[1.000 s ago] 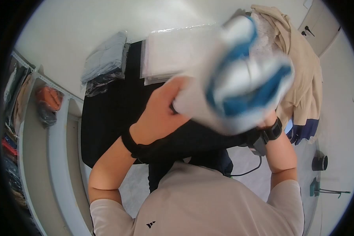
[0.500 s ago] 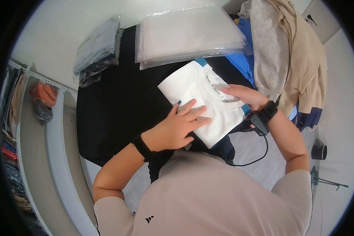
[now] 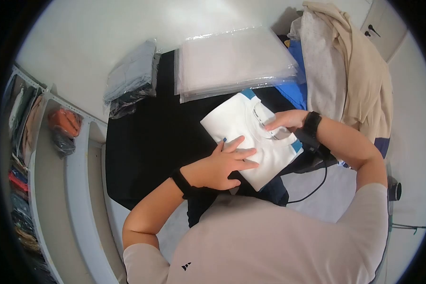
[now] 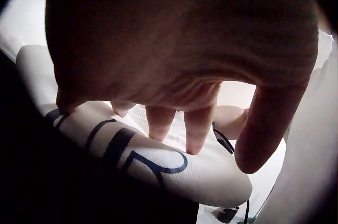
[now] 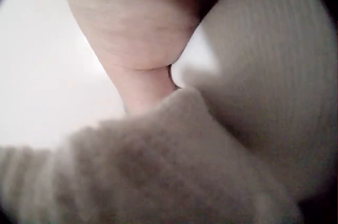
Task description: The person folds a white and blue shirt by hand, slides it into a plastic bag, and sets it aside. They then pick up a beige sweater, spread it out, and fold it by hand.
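Note:
A folded white shirt (image 3: pixel 227 120) with blue trim lies on the black table (image 3: pixel 146 146), collar up. My left hand (image 3: pixel 225 160) lies flat on its near half with the fingers spread. In the left wrist view the left hand's fingertips (image 4: pixel 193 145) press the white fabric (image 4: pixel 158 168) beside dark lettering. My right hand (image 3: pixel 283 119) rests on the ribbed collar (image 3: pixel 262 118), fingers pointing left. In the right wrist view one finger (image 5: pixel 137 65) lies against the ribbed collar (image 5: pixel 264 76); the rest of the right hand is hidden there.
A stack of clear plastic bags (image 3: pixel 234 61) lies just beyond the shirt. Bagged grey garments (image 3: pixel 132 75) sit at the table's far left corner. A heap of beige and blue clothes (image 3: pixel 350 71) is at the right. White shelves (image 3: pixel 66 142) run along the left.
A second ago both hands held the shirt up close to the camera. It now lies on the table, the left hand flat on it and the right hand at the collar.

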A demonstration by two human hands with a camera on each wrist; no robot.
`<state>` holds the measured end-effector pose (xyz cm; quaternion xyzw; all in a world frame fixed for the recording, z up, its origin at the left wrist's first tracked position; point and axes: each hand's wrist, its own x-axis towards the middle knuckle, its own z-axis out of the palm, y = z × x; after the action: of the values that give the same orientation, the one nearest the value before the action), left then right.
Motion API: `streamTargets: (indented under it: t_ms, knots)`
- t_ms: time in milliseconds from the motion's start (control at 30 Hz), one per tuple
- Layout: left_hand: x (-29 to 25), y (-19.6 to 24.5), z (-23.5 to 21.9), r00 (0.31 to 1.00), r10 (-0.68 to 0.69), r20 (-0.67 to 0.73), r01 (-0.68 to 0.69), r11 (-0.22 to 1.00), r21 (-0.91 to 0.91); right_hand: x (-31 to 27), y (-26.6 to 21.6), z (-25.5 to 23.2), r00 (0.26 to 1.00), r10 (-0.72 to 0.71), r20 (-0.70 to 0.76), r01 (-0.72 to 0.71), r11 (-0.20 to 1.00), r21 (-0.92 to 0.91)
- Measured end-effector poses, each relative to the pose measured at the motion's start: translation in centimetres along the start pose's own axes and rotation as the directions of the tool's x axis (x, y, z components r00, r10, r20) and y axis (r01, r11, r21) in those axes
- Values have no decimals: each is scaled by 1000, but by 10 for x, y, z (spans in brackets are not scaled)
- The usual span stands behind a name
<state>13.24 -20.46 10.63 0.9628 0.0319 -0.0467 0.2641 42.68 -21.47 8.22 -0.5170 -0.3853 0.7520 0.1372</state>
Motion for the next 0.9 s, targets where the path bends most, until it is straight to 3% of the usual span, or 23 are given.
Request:
streamTargets:
  t_ms: [167,267,333,400,500,567,600,633,700,733,833,900]
  knots:
    - [1,1,0,1000,-12,0,12,1000,-20,-1,-18,24,1000,-23,-1,23,994,104]
    - [3,4,-2,999,-22,29,22,1000,-4,3,-20,35,991,-24,-128,24,1000,-2]
    - [4,6,-4,998,-36,51,36,999,-10,0,-28,43,945,11,-326,-97,964,-248]
    - [3,7,-4,997,-49,61,49,999,-9,1,-21,40,954,-2,-299,-46,987,-152]
    - [-3,5,-7,998,2,-66,1,998,56,6,-4,32,973,-91,-212,95,995,10]
    - [-11,-8,-21,962,-113,-247,22,938,-345,-6,-1,41,963,-210,-167,225,971,75]
    - [-11,-15,-32,854,23,-520,-79,993,-86,-22,-3,49,949,-259,-179,285,948,144]
    - [-15,-19,-48,809,-42,-587,8,998,-60,-36,-2,57,933,-305,-193,343,915,214]
    - [-25,-24,-81,714,-229,-662,165,974,-158,-56,12,68,850,-413,-327,498,833,242]
    - [-30,-39,-91,674,-256,-693,232,964,-131,-68,15,78,801,-430,-416,560,785,267]
    - [-36,-97,-107,649,-315,-693,434,901,-3,-74,57,80,643,-438,-628,717,633,292]
    - [-28,-147,-104,633,-333,-698,486,873,24,-62,83,88,526,-423,-738,819,485,306]
